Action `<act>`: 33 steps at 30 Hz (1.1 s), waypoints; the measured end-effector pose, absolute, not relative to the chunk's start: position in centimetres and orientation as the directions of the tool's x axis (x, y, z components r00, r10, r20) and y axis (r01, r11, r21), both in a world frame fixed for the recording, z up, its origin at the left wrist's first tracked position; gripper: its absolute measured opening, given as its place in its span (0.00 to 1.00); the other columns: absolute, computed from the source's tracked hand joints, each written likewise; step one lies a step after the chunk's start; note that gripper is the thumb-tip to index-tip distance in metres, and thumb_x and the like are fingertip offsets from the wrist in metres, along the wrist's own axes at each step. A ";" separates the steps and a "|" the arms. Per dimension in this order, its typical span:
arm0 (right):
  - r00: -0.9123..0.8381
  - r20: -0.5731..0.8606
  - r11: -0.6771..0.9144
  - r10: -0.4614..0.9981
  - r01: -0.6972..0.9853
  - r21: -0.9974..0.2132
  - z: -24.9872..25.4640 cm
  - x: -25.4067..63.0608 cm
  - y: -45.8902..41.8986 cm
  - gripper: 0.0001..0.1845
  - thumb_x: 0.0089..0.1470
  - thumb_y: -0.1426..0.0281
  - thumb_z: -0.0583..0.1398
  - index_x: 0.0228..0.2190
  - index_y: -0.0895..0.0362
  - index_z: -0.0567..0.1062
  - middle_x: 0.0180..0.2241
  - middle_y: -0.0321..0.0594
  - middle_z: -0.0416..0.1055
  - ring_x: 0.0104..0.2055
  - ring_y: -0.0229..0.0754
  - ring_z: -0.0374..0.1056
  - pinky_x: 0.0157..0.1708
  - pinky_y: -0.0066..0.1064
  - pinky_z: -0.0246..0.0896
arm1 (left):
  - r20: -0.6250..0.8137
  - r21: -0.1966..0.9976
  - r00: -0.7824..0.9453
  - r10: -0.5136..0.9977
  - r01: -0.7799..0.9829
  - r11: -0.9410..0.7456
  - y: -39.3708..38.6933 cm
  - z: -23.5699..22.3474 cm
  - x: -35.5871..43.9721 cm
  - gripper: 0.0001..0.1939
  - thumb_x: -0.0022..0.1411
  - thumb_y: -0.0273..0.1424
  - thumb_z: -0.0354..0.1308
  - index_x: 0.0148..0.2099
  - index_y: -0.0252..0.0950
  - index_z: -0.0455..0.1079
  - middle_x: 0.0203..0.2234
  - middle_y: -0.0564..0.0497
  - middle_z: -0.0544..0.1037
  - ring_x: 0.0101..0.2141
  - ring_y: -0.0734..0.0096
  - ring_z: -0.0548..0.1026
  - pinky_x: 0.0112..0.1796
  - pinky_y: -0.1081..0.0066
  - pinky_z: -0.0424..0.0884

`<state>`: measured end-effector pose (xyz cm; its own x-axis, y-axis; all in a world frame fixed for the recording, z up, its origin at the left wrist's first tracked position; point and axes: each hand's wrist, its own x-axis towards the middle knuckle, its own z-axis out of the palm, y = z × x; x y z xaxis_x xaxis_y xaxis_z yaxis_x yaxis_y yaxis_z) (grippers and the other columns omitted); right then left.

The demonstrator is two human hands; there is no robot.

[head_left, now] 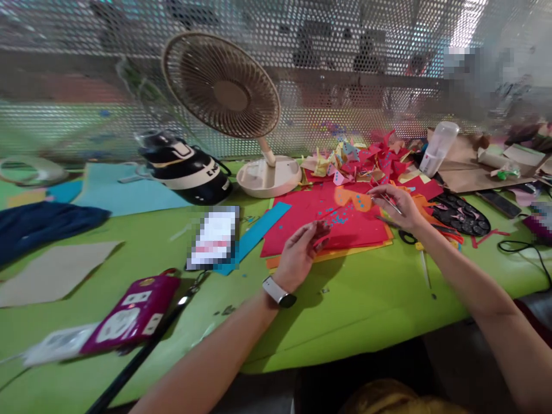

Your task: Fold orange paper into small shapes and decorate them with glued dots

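My right hand (399,206) is closed on a pair of thin metal tweezers (390,202), whose tips are close to an orange paper cutout (362,201) dotted with blue. That cutout is over a stack of red paper sheets (284,230). Many tiny blue paper bits (338,218) are scattered on the top sheet. At the stack's near side is my left hand (299,250), its fingers curled together above the red paper. Its fingertips are shadowed, so what they pinch, if anything, is unclear. A pale watch is on the left wrist.
Folded red and yellow paper pieces (371,161) are heaped behind the sheets. A fan (267,175), a tilted black bottle (190,172) and a phone (214,236) stand or lie leftward. Scissors (407,237) and a black tray (461,214) are by my right arm.
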<state>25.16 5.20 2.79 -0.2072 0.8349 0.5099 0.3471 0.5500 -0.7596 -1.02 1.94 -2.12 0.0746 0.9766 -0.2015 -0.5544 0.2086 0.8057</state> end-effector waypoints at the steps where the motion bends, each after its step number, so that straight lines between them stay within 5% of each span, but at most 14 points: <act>1: -0.170 0.523 0.548 0.835 0.349 -0.761 3.1 25.5 5.3 0.11 0.59 0.63 0.61 0.41 0.55 0.77 0.38 0.41 0.77 0.39 0.42 0.73 0.44 0.37 0.69 | -0.198 0.816 0.077 0.977 -0.540 0.208 1.9 -2.1 -1.0 0.16 0.45 0.37 0.77 0.36 0.38 0.79 0.35 0.50 0.84 0.38 0.68 0.82 0.38 0.72 0.74; 7: 0.064 0.561 0.525 0.825 0.280 -0.804 4.7 27.7 6.1 0.12 0.55 0.63 0.63 0.40 0.54 0.77 0.38 0.39 0.77 0.41 0.42 0.73 0.45 0.36 0.69 | -0.184 0.862 0.056 0.981 -0.471 0.188 1.6 -2.1 -1.0 0.20 0.41 0.41 0.78 0.35 0.37 0.81 0.30 0.49 0.84 0.31 0.69 0.81 0.35 0.71 0.74; 14: -0.548 0.213 0.473 0.809 0.393 -0.789 7.7 29.1 5.8 0.12 0.58 0.63 0.62 0.39 0.57 0.78 0.35 0.41 0.77 0.36 0.40 0.72 0.37 0.33 0.68 | -0.158 0.887 0.062 0.985 -0.429 0.169 1.4 -2.3 -1.0 0.19 0.37 0.40 0.79 0.31 0.37 0.81 0.27 0.48 0.83 0.30 0.69 0.80 0.35 0.69 0.74; 21: -0.032 0.684 0.548 0.729 0.627 -0.554 8.1 29.7 10.7 0.16 0.59 0.61 0.58 0.44 0.55 0.78 0.41 0.43 0.77 0.40 0.44 0.71 0.45 0.38 0.66 | -0.118 0.894 0.047 0.992 -0.430 0.126 1.4 -2.3 -0.9 0.18 0.38 0.41 0.78 0.30 0.39 0.80 0.25 0.50 0.82 0.28 0.70 0.79 0.32 0.71 0.75; 26: -0.078 0.610 0.448 0.788 0.753 -0.482 6.8 30.8 10.4 0.18 0.61 0.60 0.57 0.46 0.57 0.77 0.45 0.46 0.78 0.42 0.48 0.74 0.45 0.39 0.67 | -0.128 0.901 0.033 0.991 -0.413 0.130 1.5 -2.5 -1.1 0.19 0.41 0.43 0.77 0.31 0.37 0.80 0.26 0.49 0.82 0.27 0.70 0.80 0.32 0.71 0.75; 33: -0.314 0.455 0.506 0.833 0.765 -0.399 4.5 30.6 2.8 0.17 0.65 0.64 0.55 0.48 0.55 0.78 0.45 0.47 0.80 0.44 0.47 0.76 0.45 0.38 0.69 | -0.126 0.929 0.039 0.991 -0.345 0.132 1.4 -2.4 -1.2 0.21 0.41 0.43 0.77 0.36 0.38 0.81 0.30 0.47 0.84 0.33 0.66 0.82 0.38 0.69 0.76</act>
